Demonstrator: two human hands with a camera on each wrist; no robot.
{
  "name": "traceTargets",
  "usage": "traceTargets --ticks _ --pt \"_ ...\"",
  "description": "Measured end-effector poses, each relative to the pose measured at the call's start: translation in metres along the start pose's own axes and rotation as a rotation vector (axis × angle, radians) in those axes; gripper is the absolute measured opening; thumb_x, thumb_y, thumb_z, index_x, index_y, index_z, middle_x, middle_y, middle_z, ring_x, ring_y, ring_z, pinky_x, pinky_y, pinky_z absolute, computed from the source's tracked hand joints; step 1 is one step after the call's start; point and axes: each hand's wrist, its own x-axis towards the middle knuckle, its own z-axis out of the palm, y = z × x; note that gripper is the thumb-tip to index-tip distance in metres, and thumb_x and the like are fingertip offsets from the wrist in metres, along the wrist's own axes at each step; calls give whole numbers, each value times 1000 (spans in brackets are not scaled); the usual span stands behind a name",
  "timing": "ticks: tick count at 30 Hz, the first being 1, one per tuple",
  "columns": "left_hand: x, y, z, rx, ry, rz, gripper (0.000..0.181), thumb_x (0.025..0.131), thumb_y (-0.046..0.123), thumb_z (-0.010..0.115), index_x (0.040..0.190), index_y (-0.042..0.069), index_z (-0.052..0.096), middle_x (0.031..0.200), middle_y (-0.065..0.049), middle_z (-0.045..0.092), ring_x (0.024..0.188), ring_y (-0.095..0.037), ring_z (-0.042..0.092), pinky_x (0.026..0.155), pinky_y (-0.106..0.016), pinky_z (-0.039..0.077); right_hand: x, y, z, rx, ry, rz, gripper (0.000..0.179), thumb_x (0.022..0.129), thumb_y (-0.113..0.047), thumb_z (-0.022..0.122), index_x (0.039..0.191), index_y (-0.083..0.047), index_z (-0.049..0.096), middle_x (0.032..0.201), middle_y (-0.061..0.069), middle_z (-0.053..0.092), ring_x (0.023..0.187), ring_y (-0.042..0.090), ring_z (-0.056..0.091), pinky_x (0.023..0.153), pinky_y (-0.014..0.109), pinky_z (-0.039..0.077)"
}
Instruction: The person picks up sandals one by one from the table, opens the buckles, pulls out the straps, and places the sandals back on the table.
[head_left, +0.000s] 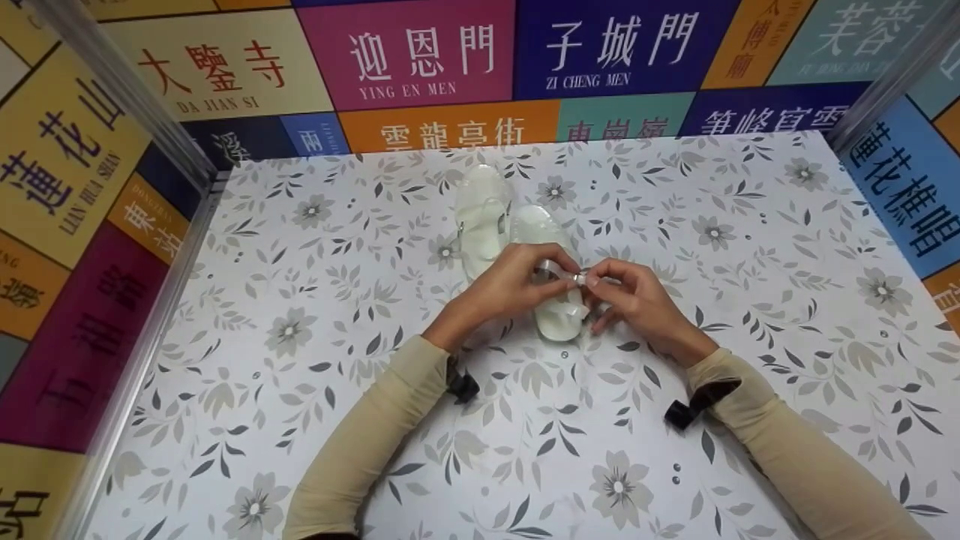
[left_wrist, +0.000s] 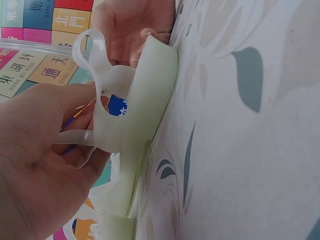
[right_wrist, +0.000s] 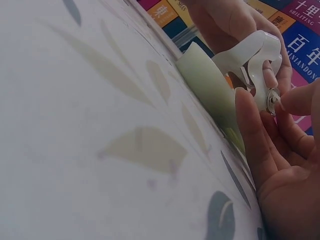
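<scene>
Two pale green, translucent sandals lie side by side on the table, one sandal (head_left: pixel 480 199) farther back and the nearer sandal (head_left: pixel 561 326) under my hands. My left hand (head_left: pixel 510 283) pinches a strap of the nearer sandal with thumb and fingers. From the right, my right hand (head_left: pixel 637 300) pinches the strap's end at a small round metal buckle (right_wrist: pixel 272 101). In the left wrist view a loop of clear strap (left_wrist: pixel 92 47) stands up from the sandal's thick sole (left_wrist: pixel 155 70). The hands nearly meet above the heel end.
White paper with a grey leaf and flower print covers the table (head_left: pixel 300 420). Upright panels (head_left: pixel 420 60) with coloured blocks and lettering stand along the back and both sides. A black wrist camera (head_left: pixel 463 388) sits under the left sleeve, and another camera (head_left: pixel 680 414) under the right.
</scene>
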Motion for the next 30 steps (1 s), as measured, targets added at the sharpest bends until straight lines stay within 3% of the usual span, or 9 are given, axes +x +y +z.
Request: traceTargets --ticks 10,18,30 --pt "0 -2 3 -24 10 9 16 102 21 78 116 13 80 114 2 81 107 -7 73 97 -32 62 1 1 -2 -49 -18 -10 32 108 -22 69 119 8 67 93 17 68 63 28 74 56 45 64" --pt "1 -2 2 -49 -9 -7 17 101 17 78 118 13 79 118 2 81 112 -7 73 101 -32 61 1 1 -4 64 -30 -13 32 109 -14 64 113 17 57 98 13 70 77 27 73 60 46 67" --pt "0 -3 2 -49 9 17 16 101 17 78 116 11 80 116 0 81 112 -8 73 100 -36 62 0 -1 1 -28 -16 7 34 109 -24 68 116 9 66 94 15 66 69 25 73 57 44 65"
